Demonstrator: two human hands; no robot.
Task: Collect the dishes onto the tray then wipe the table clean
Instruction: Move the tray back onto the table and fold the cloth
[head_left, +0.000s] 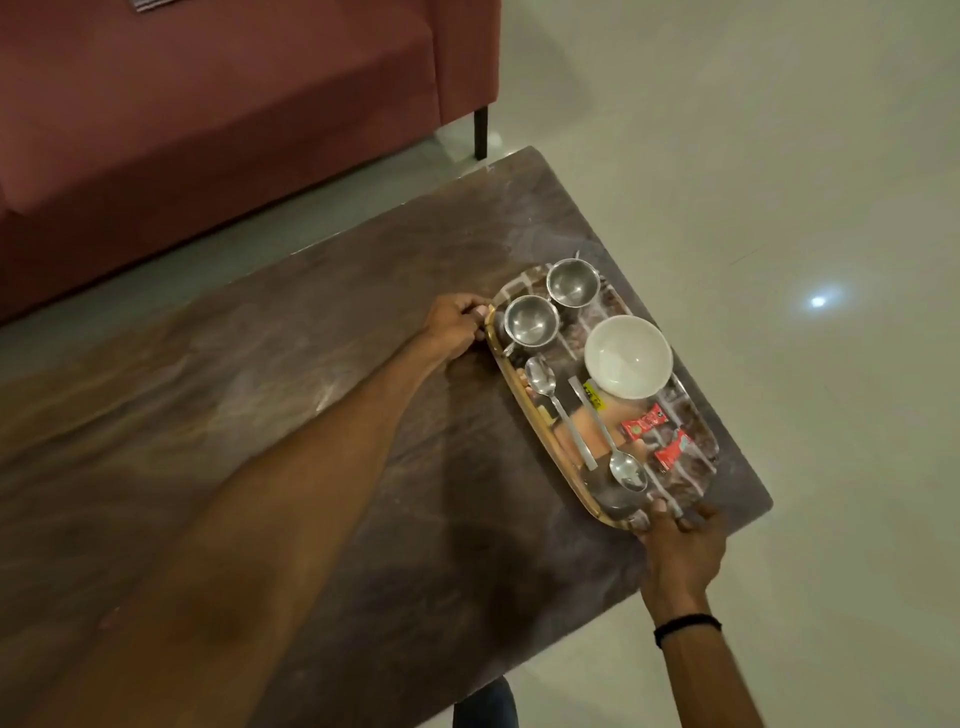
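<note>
A pale glossy floor (727, 130) runs round a dark brown marble-look table (260, 415), with a dusty-pink sofa (208, 104) beyond the table's far edge. The tray (698, 410), an oblong with a patterned face and a gold-toned rim, lies on the table close to its right-hand end.

On the tray, two steel cups stand at the far end: the nearer steel cup (531, 321) just beside the left rim, the farther steel cup (572, 283) touching or nearly touching it. A white bowl (628, 356) sits upright and empty toward the tray's right side, near the cups. Along the tray's left half lies one spoon (558, 405) with its bowl toward the cups; just beside it a second spoon (608, 436) points the other way, its bowl toward the near end. Two red sachets (657, 431) lie between the white bowl and the tray's near end, by the right rim.

The left hand (454, 325) is curled closed on the tray's far left rim, beside the nearer cup. The right hand (680, 545) grips the tray's near end, fingers over the rim; a black band circles that wrist. Whether the tray rests on the table or is raised just off it cannot be judged from this angle.
</note>
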